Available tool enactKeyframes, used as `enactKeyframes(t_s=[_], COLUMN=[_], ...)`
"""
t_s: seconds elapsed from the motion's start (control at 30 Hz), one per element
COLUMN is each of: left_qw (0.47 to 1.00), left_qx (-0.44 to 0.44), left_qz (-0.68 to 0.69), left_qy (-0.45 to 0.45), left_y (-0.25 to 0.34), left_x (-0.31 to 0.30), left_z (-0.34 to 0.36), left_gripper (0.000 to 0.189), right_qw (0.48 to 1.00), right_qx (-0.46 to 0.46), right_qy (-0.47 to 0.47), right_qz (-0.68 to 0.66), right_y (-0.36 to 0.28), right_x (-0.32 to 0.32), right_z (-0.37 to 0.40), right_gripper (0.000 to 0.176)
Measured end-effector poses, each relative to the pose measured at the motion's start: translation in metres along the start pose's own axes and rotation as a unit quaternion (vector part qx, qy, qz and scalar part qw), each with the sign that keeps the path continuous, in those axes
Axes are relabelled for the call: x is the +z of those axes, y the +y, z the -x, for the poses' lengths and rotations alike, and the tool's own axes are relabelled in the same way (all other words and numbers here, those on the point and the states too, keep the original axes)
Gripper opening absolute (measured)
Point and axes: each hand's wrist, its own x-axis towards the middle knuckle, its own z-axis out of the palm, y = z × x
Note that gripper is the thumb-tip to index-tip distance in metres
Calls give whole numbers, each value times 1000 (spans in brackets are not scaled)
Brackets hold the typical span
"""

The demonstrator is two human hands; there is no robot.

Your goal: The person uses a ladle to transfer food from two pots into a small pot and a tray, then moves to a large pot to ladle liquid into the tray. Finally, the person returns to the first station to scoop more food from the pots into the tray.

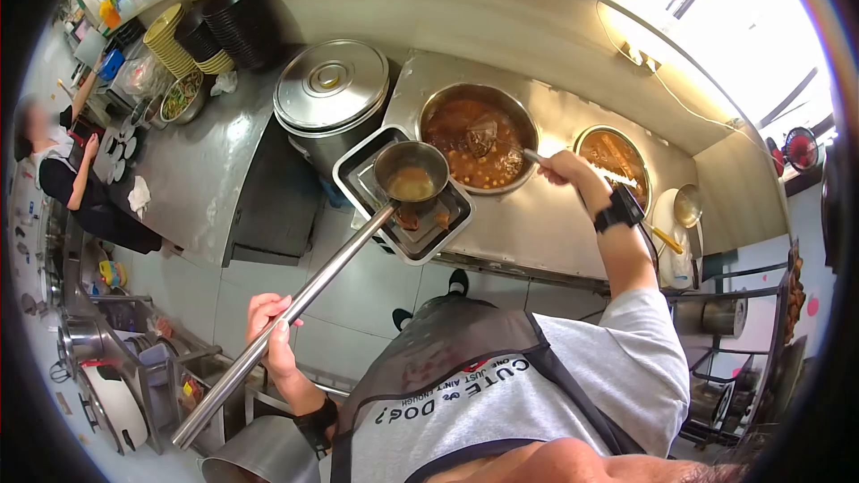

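Observation:
My left hand is wrapped round the long metal handle of a ladle. The ladle's bowl, with some brownish liquid in it, is over a rectangular metal tray that has brown pieces in it. My right hand grips the handle of a strainer at the right rim of a round pot. The strainer's head lies in the reddish-brown broth, among small pale round pieces.
A lidded steel pot stands left of the broth pot. To the right are a second broth pot and another ladle. Stacked bowls stand at the back left. Another person stands at the far left.

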Motion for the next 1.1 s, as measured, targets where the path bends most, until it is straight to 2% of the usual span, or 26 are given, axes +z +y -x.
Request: enactKeyframes(t_s=[0.03,0.07,0.13,0.2,0.27,0.37,0.5,0.6,0.67,0.8,0.9,0.97,1.0,1.07,1.1], left_qw=[1000,1000,1000,1000,999,999,999,999,998,998,997,997,997,996,996], left_qx=[2,4,2,-1,7,12,9,12,16,10,12,14,14,10,8], left_qz=[4,7,14,21,25,26,37,36,40,45,44,42,40,45,45], left_qy=[2,3,-2,-11,-25,-33,-35,-34,-38,-45,-55,-61,-67,-78,-73], left_y=[1,1,-4,-8,-10,-12,-13,-16,-19,-22,-20,-21,-22,-25,-26], left_x=[1,0,-4,-7,-10,-13,-15,-17,-18,-19,-20,-22,-24,-26,-26], left_z=[-1,-2,-3,-4,-6,-9,-11,-13,-14,-13,-13,-13,-13,-12,-12], left_gripper=[34,33,33,34,34,34,34,33,32,31,31,31,30,30,30], right_qw=[988,953,889,879,918,921,896,907,892,874,873,884,882,884,882], right_qx=[18,34,28,-11,-45,-36,-64,-68,-36,-52,-86,-178,-174,-253,-249], right_qy=[-48,-95,-111,-116,-61,-26,-7,-16,-50,-49,6,91,95,162,167], right_qz=[-144,-285,-443,-462,-388,-388,-440,-414,-449,-480,-480,-422,-427,-359,-362], right_y=[20,38,71,100,118,138,141,139,140,140,118,99,88,66,64], right_x=[4,12,43,80,121,159,175,179,182,186,180,172,170,167,170], right_z=[11,22,40,54,62,62,59,68,70,69,74,76,83,93,87], right_gripper=[33,35,32,30,30,29,30,28,25,24,25,25,25,31,31])
